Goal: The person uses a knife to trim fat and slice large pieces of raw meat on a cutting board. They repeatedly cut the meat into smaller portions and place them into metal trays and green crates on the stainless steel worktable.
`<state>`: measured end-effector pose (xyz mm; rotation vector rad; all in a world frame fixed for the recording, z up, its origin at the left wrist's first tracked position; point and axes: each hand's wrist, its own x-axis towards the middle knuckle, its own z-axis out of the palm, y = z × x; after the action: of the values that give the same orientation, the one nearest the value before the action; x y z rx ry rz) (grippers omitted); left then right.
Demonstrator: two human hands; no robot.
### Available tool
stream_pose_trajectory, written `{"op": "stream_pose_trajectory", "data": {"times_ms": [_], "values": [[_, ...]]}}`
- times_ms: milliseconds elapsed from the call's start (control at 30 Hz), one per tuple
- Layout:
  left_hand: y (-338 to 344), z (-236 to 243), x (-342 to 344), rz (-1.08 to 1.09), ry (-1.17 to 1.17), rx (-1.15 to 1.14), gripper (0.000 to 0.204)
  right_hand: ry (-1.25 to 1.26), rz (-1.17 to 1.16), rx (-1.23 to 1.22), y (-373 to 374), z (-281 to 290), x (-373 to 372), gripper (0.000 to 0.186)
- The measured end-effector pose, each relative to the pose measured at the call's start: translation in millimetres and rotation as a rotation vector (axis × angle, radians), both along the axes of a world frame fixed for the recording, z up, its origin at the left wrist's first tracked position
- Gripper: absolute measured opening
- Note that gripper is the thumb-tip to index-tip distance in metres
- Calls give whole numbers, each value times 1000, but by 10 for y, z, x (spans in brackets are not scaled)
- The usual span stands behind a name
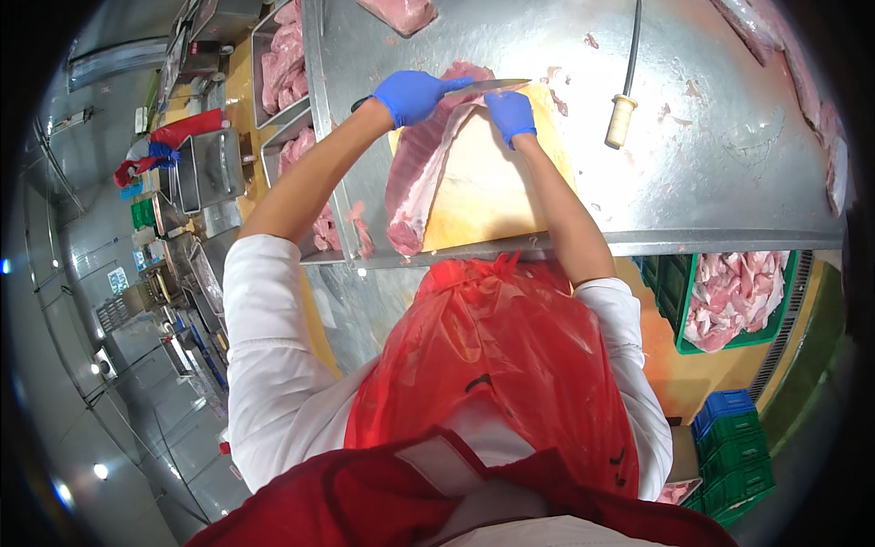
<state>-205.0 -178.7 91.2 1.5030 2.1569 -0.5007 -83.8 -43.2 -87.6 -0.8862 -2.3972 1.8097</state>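
A long slab of pink meat [424, 169] lies along the left side of a yellow cutting board [474, 228], running from the far edge to the near one. My left hand [410, 98], in a blue glove, is closed round a knife [499, 84]. Its dark handle end shows left of the wrist, and its blade points right across the slab's far end. Close to the blade tip, my right hand [510, 117], also blue-gloved, is closed on the far right edge of the meat; its fingertips are partly hidden.
A sharpening steel [621, 123] with a cream handle lies right of the board on the metal table [674, 191]. Another meat piece [399, 13] lies at the far side. Metal trays of meat [284, 68] stand left; a green crate [679, 292] of cuttings stands below right.
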Motion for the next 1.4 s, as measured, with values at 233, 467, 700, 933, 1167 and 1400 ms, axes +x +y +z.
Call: {"op": "stream_pose_trajectory", "data": {"times_ms": [233, 467, 700, 933, 1167, 1400], "values": [[-499, 317, -128, -21, -12, -94, 79, -30, 63, 21, 74, 232, 109, 49], [-484, 45, -277, -83, -63, 22, 82, -134, 1, -49, 141, 414, 130, 47], [-521, -52, -298, -124, -78, -61, 70, 6, 5, -116, -75, 648, 172, 43], [-763, 85, -422, -126, -178, -28, 67, 12, -54, -80, -253, 805, 408, 40], [-845, -36, -357, -164, -252, -1, 62, -14, -82, -170, -175, 958, 643, 40], [-924, 313, -70, -118, -281, -36, 76, 65, -39, -119, -77, 845, 788, 34]]}}
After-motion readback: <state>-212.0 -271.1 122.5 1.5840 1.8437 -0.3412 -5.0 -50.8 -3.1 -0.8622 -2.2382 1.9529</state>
